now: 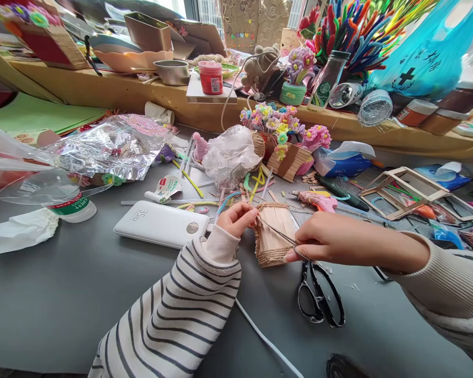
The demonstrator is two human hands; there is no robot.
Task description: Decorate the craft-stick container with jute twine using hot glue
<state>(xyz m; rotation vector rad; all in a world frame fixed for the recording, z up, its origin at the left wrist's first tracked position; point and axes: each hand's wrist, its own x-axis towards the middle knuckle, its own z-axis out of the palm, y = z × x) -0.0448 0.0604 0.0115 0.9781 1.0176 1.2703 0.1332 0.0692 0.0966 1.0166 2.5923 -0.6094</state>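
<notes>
A small panel of wooden craft sticks, edged with brown twine, lies on the grey table between my hands. At its upper left corner my left hand has thumb and fingers pinched together; what is between them is too small to make out. Thin metal tweezers are held in my right hand, which is over the panel's right side. The tweezer tips reach to my left fingertips. Just below my right hand lie black-handled scissors, their blades hidden.
A white power bank with a cable lies left of my left hand. Beyond the panel are a pink glue gun, crumpled clear plastic and pipe-cleaner flowers. Wooden frames are at the right, and a cluttered ledge runs behind.
</notes>
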